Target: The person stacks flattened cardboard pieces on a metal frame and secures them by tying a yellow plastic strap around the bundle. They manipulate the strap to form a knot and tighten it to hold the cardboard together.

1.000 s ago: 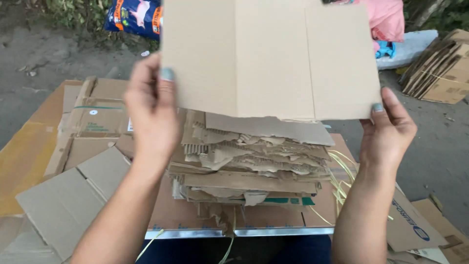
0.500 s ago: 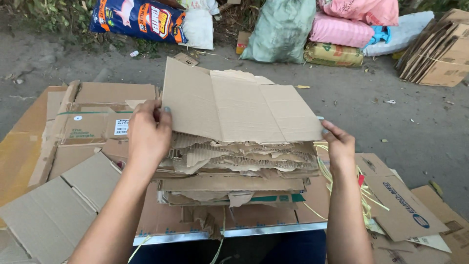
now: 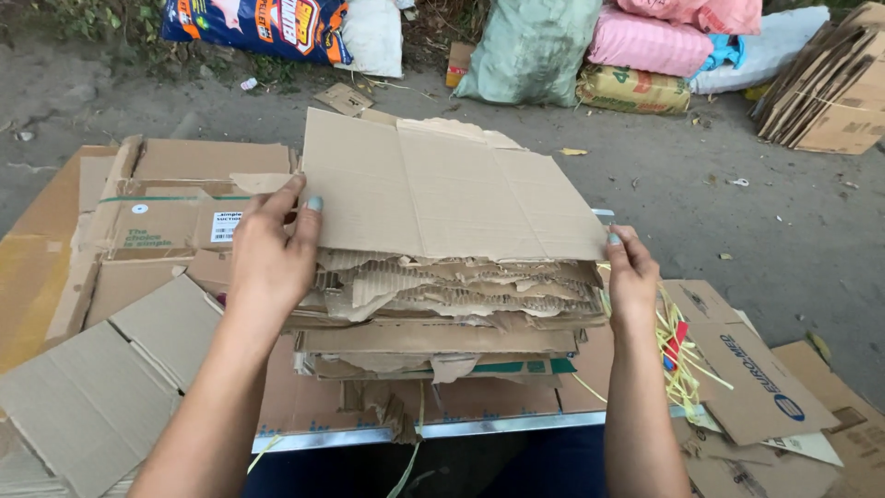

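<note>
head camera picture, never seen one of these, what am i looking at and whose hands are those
The picture comes from a camera worn on a person's head, looking down, so the two bare arms reaching in from the bottom are that person's own. There is no machine here. The left hand grips the left edge of a flat sheet of cardboard, and the right hand holds its right edge. The sheet lies on top of a stack of torn, flattened cardboard. More flattened boxes lie to the left, and yellow strapping trails to the right. Behind, on the dirt ground, are filled sacks.
</note>
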